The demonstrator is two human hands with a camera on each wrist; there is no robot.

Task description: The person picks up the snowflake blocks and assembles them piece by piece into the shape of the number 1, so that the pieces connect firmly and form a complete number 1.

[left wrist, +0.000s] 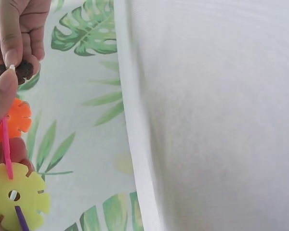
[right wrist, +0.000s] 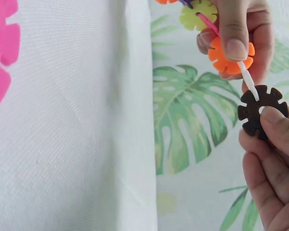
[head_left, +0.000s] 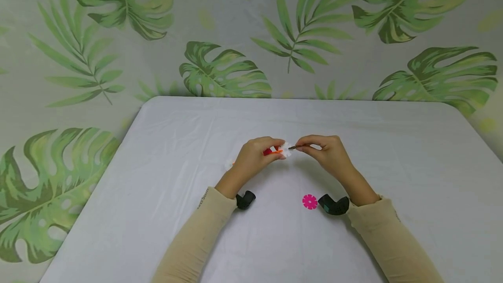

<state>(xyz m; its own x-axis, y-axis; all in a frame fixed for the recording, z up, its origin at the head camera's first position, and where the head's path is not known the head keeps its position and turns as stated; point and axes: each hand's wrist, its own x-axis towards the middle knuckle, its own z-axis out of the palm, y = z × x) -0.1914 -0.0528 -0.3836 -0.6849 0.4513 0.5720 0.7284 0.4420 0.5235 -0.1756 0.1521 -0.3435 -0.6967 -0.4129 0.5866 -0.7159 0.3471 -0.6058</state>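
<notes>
My left hand (head_left: pixel 254 154) grips a chain of notched plastic discs above the table. In the right wrist view, that chain shows an orange disc (right wrist: pixel 218 58), a white disc (right wrist: pixel 249 79) seen edge-on, a pink disc (right wrist: pixel 209 24) and a yellow disc (right wrist: pixel 195 17). A purple disc (left wrist: pixel 22 219) sits in the yellow one's slot. Between thumb and fingers, my right hand (head_left: pixel 330 151) pinches a dark brown disc (right wrist: pixel 252 113). The white disc's edge meets the brown disc at a notch; how deep it sits I cannot tell.
A loose pink disc (head_left: pixel 309 201) lies on the white-covered table (head_left: pixel 424 152), near the right forearm. Black wrist devices (head_left: pixel 334 205) stick out by both cuffs. Behind the table's far edge hangs a leaf-printed cloth (head_left: pixel 224 12).
</notes>
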